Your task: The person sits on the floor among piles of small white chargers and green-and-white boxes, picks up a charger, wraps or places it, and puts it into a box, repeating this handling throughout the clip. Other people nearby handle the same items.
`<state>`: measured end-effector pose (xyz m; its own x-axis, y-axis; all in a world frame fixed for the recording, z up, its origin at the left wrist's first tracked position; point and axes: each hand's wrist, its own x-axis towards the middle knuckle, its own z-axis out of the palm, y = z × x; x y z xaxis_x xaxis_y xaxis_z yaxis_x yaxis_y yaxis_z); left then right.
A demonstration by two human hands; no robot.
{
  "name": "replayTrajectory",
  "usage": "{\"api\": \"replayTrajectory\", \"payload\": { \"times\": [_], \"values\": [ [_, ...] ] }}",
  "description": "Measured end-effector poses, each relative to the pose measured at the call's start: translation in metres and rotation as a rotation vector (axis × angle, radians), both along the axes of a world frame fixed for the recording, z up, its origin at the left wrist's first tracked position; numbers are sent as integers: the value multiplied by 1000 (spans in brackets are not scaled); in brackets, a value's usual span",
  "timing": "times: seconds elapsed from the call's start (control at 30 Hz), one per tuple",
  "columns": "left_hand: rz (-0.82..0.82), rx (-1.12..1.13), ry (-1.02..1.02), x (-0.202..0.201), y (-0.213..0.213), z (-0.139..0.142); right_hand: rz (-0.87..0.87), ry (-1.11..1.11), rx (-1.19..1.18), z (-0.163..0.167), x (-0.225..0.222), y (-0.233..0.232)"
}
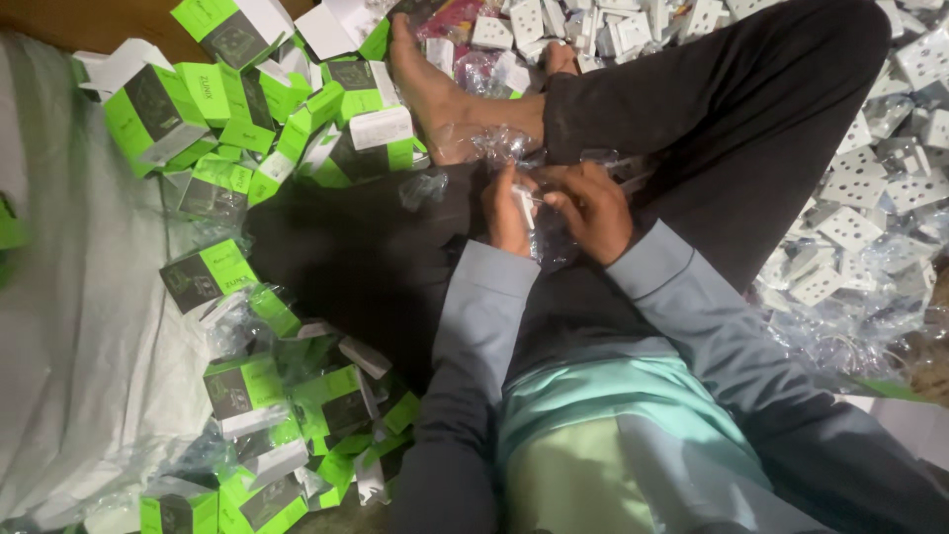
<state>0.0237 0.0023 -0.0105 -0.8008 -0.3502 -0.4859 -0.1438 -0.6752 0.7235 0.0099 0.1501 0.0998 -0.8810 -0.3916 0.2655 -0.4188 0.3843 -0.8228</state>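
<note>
The left hand (508, 210) and the right hand (593, 210) are meeting over the lap, and together they are pinching a small white plastic adapter (526, 206) inside a clear crinkled plastic bag (504, 146), with the fingers closed narrowly around it. The bag is lying against the bare foot (435, 99) just beyond the hands. At the left, green and white cardboard boxes (247, 109) are lying in a heap on a white woven sheet (69, 346). Farther away and at the right, many white square socket adapters (850, 188) are covering the floor.

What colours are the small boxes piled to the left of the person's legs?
The boxes are bright green, black and white, as the head view shows.
</note>
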Motion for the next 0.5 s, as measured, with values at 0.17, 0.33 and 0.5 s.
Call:
{"api": "replayTrajectory", "payload": {
  "times": [0.17, 0.33, 0.5],
  "values": [
    [15, -195, -25, 2, 3, -5, 13, 112, 41, -6, -1, -1],
    [59, -312, 52, 1, 5, -11, 62, 175, 15, -3, 2, 1],
    [212, -189, 62, -6, -11, -13, 245, 147, 188, 0, 11, -1]
  ]
}}
